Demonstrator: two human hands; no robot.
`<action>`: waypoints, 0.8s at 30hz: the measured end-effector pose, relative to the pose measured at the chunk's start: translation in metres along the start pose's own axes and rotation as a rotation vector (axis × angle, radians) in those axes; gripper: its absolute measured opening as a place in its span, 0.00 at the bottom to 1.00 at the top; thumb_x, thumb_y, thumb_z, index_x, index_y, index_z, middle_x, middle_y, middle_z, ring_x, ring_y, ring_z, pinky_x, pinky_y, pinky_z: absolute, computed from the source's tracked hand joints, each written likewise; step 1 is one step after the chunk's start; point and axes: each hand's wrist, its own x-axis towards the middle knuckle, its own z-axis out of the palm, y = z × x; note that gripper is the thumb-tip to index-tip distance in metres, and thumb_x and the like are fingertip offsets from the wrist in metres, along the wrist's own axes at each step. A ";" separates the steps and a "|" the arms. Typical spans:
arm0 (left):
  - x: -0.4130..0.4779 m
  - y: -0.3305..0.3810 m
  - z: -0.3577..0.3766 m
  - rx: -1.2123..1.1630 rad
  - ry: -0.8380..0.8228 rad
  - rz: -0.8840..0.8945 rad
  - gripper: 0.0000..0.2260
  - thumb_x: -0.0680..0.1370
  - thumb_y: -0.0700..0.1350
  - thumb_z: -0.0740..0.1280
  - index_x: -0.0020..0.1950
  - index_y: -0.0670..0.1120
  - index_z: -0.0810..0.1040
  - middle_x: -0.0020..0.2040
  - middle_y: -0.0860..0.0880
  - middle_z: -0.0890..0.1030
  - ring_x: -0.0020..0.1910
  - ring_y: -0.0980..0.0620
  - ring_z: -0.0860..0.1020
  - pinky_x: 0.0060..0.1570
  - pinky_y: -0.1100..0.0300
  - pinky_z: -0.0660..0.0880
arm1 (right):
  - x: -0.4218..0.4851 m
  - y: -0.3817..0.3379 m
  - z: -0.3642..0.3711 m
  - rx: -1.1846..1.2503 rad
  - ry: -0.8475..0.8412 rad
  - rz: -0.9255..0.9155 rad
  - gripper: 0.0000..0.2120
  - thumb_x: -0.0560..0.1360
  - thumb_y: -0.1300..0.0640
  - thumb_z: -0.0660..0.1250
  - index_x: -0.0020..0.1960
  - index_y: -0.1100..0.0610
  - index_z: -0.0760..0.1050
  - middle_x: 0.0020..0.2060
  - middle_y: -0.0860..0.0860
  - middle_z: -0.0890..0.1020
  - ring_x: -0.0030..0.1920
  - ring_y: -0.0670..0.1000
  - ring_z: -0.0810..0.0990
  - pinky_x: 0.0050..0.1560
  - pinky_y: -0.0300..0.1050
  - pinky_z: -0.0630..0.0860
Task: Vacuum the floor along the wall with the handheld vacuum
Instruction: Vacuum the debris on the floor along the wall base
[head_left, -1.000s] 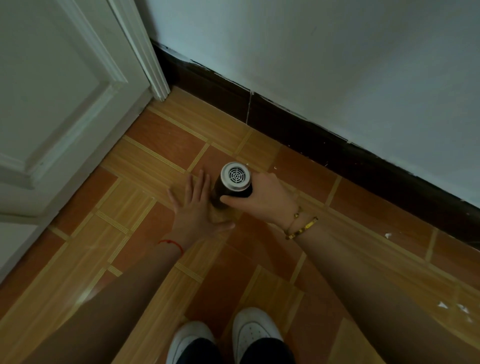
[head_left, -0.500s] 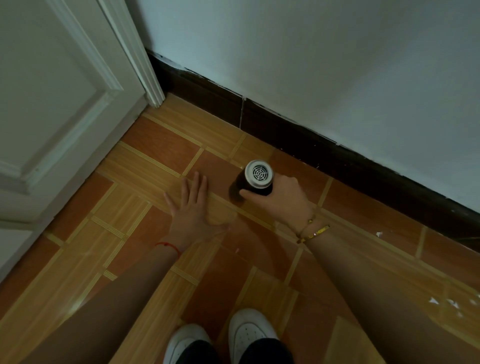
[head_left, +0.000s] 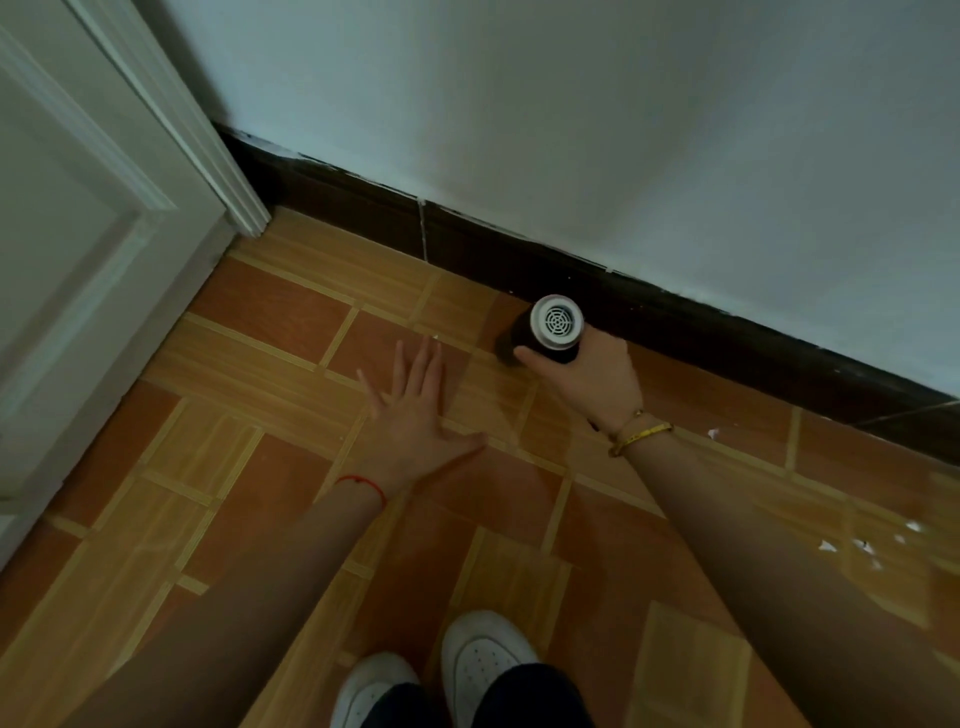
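The handheld vacuum (head_left: 553, 328) is a dark cylinder with a silver vented end cap facing up at me. It stands nose-down on the orange tiled floor (head_left: 270, 358), right beside the dark baseboard (head_left: 727, 332) of the white wall (head_left: 623, 130). My right hand (head_left: 592, 382) is wrapped around its body. My left hand (head_left: 415, 415) lies flat on the floor with fingers spread, a hand's width left of the vacuum.
A white panelled door and its frame (head_left: 104, 249) close off the left side and meet the baseboard in the corner. Small white scraps (head_left: 857, 545) lie on the floor at the far right, and one (head_left: 712, 432) near the baseboard. My white shoes (head_left: 441, 675) are at the bottom.
My right hand has carried the vacuum away from my left hand, up and to the right, until it stands against the baseboard. The left hand stays flat on the floor.
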 end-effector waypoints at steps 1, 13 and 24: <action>0.001 0.004 0.002 0.000 -0.007 -0.016 0.56 0.65 0.78 0.60 0.80 0.49 0.38 0.81 0.51 0.38 0.78 0.46 0.34 0.69 0.28 0.35 | -0.001 0.000 0.000 0.000 -0.030 -0.010 0.28 0.69 0.39 0.72 0.62 0.55 0.77 0.54 0.51 0.84 0.54 0.48 0.81 0.50 0.38 0.76; 0.001 -0.014 -0.004 -0.010 0.016 -0.121 0.54 0.67 0.74 0.62 0.80 0.44 0.43 0.81 0.47 0.41 0.78 0.47 0.35 0.70 0.30 0.34 | 0.030 -0.044 0.037 0.021 -0.141 -0.083 0.35 0.64 0.30 0.67 0.62 0.51 0.77 0.53 0.49 0.84 0.53 0.48 0.82 0.52 0.48 0.80; -0.025 -0.050 0.002 -0.092 0.041 -0.248 0.57 0.66 0.76 0.60 0.79 0.44 0.37 0.81 0.47 0.38 0.78 0.48 0.34 0.71 0.32 0.33 | 0.024 -0.069 0.060 0.026 -0.399 -0.148 0.25 0.70 0.39 0.71 0.60 0.55 0.78 0.52 0.52 0.84 0.47 0.44 0.81 0.45 0.33 0.74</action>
